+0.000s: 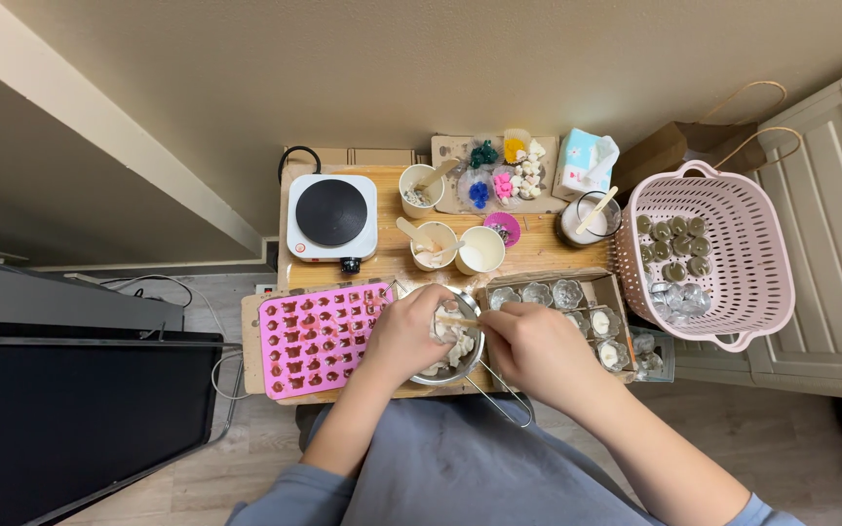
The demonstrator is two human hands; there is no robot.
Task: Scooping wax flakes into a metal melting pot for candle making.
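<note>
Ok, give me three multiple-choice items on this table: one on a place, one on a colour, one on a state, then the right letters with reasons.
1. Where does the hot plate stand?
A. at the table's far left corner
B. inside the basket
C. on the floor

2. What colour is the silicone mould beside the left hand?
A. green
B. pink
C. black

3. What is the state of the small metal pot between the hands?
A. upside down
B. covered with a lid
C. upright with pale chunks inside

Answers:
1 A, the white plate with its black top sits at the far left, behind the mould.
2 B, the tray of small shaped cavities is bright pink.
3 C, the left hand steadies the open pot while the right hand holds a wooden stick in the whitish lumps.
</note>
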